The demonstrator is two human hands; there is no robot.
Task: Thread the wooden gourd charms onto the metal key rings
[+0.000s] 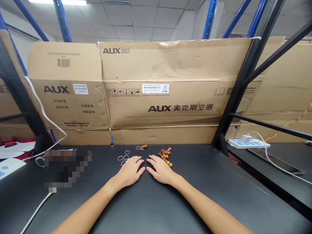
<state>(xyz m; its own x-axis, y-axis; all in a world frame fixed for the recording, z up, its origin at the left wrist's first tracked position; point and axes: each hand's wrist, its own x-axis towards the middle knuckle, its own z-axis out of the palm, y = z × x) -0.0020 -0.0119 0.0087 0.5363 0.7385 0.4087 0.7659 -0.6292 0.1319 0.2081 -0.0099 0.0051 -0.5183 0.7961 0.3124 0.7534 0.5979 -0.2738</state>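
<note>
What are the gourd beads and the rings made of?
The gourd beads look like polished wood, given their glossy orange-brown finish, though no grain shows and plastic is possible. The rings look like thin metal wire, pale and slightly shiny, but they are too small to be sure.

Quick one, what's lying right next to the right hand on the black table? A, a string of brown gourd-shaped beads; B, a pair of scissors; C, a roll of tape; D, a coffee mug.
A. The string of brown gourd-shaped beads lies just past the fingers of the open right hand on the black table.
</note>
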